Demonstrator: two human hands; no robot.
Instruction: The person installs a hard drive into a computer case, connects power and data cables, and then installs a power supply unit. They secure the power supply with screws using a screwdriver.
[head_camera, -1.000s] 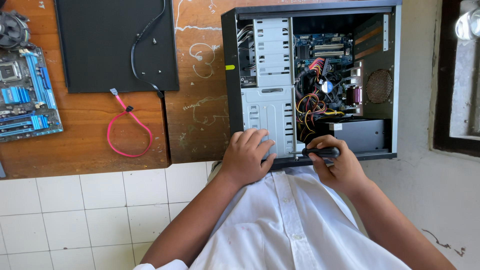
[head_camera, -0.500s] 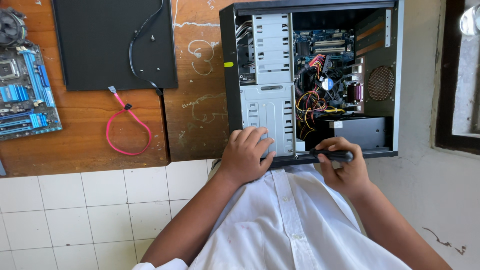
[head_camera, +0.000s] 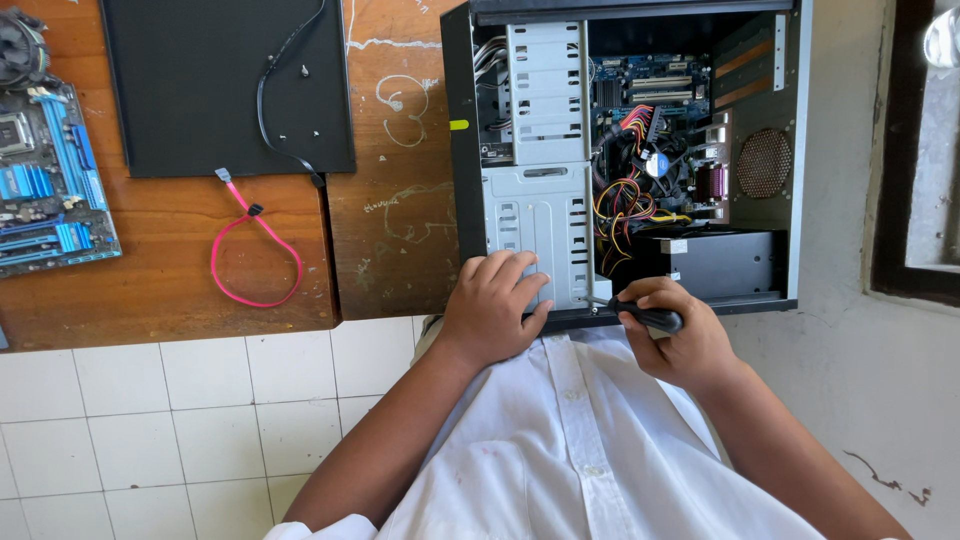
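Note:
An open black computer case (head_camera: 462, 150) lies on its side on a wooden table (head_camera: 390, 230), showing grey drive bays, coloured wires and a blue board inside. My left hand (head_camera: 492, 305) rests flat on the grey drive cage at the case's near edge. My right hand (head_camera: 675, 340) grips a black-handled screwdriver (head_camera: 645, 315); its metal tip points left at the lower edge of the drive cage, close to my left fingers.
A black side panel (head_camera: 200, 85) with a black cable on it lies to the left. A red data cable (head_camera: 255, 250) loops below it. A blue motherboard (head_camera: 50, 180) sits at the far left. White floor tiles (head_camera: 150, 420) show below the table's edge; a window frame (head_camera: 890, 200) is at right.
My right hand has shifted slightly left with the screwdriver, bringing the tip nearer the drive cage. My left hand stays on the cage.

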